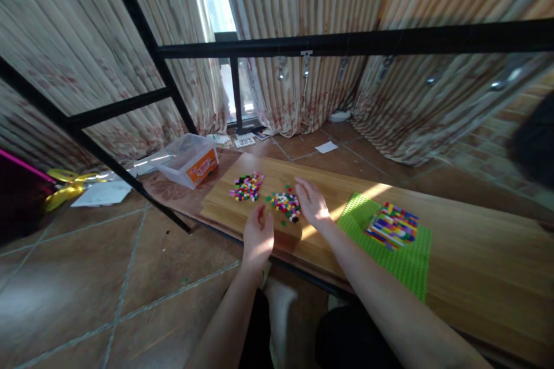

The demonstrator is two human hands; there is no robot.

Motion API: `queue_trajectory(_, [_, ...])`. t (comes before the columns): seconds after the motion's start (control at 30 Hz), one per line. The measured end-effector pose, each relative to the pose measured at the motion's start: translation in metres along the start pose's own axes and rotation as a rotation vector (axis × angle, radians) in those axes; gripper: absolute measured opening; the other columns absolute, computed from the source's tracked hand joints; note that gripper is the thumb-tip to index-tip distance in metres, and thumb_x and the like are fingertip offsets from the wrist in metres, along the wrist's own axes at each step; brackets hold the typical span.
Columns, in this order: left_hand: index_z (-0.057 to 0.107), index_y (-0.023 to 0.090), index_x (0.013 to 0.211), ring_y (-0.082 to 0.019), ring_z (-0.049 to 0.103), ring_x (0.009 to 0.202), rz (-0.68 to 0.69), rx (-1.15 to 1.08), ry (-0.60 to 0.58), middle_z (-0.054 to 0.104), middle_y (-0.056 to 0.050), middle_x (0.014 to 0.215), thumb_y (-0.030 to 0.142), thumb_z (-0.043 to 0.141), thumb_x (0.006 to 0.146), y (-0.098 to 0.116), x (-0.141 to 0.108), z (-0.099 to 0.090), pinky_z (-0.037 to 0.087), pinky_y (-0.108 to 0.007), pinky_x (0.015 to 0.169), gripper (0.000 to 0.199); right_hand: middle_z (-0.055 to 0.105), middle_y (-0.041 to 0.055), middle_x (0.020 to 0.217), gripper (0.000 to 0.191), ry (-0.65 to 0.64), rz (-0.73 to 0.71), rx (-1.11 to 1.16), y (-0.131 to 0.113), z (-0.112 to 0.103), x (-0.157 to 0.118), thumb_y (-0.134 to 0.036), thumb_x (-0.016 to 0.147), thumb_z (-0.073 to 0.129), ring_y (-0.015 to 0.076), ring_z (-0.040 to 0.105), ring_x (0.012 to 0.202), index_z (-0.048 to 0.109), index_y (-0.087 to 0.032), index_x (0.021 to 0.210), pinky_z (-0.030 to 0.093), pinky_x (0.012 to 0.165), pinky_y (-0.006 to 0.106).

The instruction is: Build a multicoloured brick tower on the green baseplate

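Note:
Two heaps of small coloured building bricks lie on the wooden board. My right hand point(311, 202) rests along the right side of the nearer brick pile point(285, 203), fingers stretched out and nothing seen in them. On the near left of that same pile is my left hand point(258, 234), loosely cupped with thumb and fingers apart, and no brick shows in it. Farther left lies the other brick pile point(246, 187). To the right of my right forearm, a block of multicoloured bricks point(393, 226) sits on a green studded baseplate point(407, 265).
A clear plastic box point(175, 164) with an orange label stands at the board's left end. Black metal bars point(346, 40) cross in front of long curtains point(303, 0). Papers point(326, 147) lie on the tiled floor, and the wooden board point(471, 253) runs off to the right.

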State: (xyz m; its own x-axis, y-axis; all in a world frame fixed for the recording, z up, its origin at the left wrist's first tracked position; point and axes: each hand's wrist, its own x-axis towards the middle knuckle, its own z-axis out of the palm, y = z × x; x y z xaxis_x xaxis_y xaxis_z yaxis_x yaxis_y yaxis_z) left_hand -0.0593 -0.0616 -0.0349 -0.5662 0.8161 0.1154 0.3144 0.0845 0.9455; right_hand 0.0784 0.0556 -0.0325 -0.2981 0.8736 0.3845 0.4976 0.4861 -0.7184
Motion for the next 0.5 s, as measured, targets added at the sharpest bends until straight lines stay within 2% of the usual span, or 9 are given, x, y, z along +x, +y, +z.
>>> queue_trajectory(0.07, [0.059,0.013,0.112,-0.024,0.061,0.110,0.083,0.107,0.022,0.066,-0.014,0.112,0.028,0.053,0.084,0.004,0.025,0.011,0.046,-0.041,0.097,0.032,0.057,0.0116,0.133,0.051,-0.006,0.091,-0.028,0.004,-0.010,0.008,-0.042,0.099,0.024,0.0196,0.052,0.124,0.054,-0.016,0.130,0.039,0.106,0.036])
queue_trajectory(0.17, [0.056,0.009,0.113,-0.027,0.058,0.113,0.159,0.197,0.044,0.063,-0.019,0.114,0.030,0.045,0.088,0.005,0.046,0.029,0.044,-0.044,0.098,0.035,0.058,0.0106,0.133,0.046,-0.057,0.100,-0.085,0.004,-0.008,0.019,-0.039,0.099,0.029,0.0189,0.050,0.125,0.056,-0.016,0.128,0.037,0.107,0.033])
queue_trajectory(0.27, [0.057,0.010,0.111,-0.027,0.058,0.111,0.253,0.232,0.057,0.064,-0.019,0.112,0.034,0.041,0.090,-0.002,0.051,0.043,0.043,-0.045,0.098,0.035,0.058,0.0102,0.132,0.042,-0.194,-0.022,-0.143,0.000,0.008,0.022,-0.034,0.098,0.032,0.0174,0.050,0.124,0.056,-0.016,0.128,0.036,0.109,0.033])
queue_trajectory(0.37, [0.057,0.010,0.109,-0.027,0.058,0.109,0.322,0.269,0.046,0.064,-0.019,0.109,0.036,0.038,0.091,-0.006,0.051,0.050,0.043,-0.045,0.098,0.037,0.063,0.0089,0.125,0.037,-0.252,-0.100,-0.136,-0.004,0.022,0.020,-0.031,0.098,0.036,0.0157,0.054,0.118,0.061,-0.017,0.121,0.038,0.106,0.032])
queue_trajectory(0.43, [0.057,0.011,0.110,-0.027,0.059,0.106,0.315,0.280,-0.007,0.065,-0.018,0.108,0.038,0.035,0.092,-0.005,0.051,0.050,0.044,-0.044,0.096,0.039,0.064,0.0098,0.121,0.036,-0.281,-0.135,-0.091,-0.007,0.023,0.016,-0.028,0.099,0.034,0.0161,0.055,0.115,0.062,-0.015,0.118,0.040,0.103,0.032])
queue_trajectory(0.5, [0.056,0.011,0.110,-0.027,0.059,0.107,0.316,0.287,-0.050,0.064,-0.018,0.109,0.041,0.033,0.092,-0.002,0.049,0.048,0.044,-0.044,0.096,0.042,0.064,0.0107,0.119,0.035,-0.264,-0.102,-0.055,-0.013,0.014,0.009,-0.028,0.098,0.036,0.0171,0.056,0.113,0.061,-0.015,0.119,0.043,0.100,0.034])
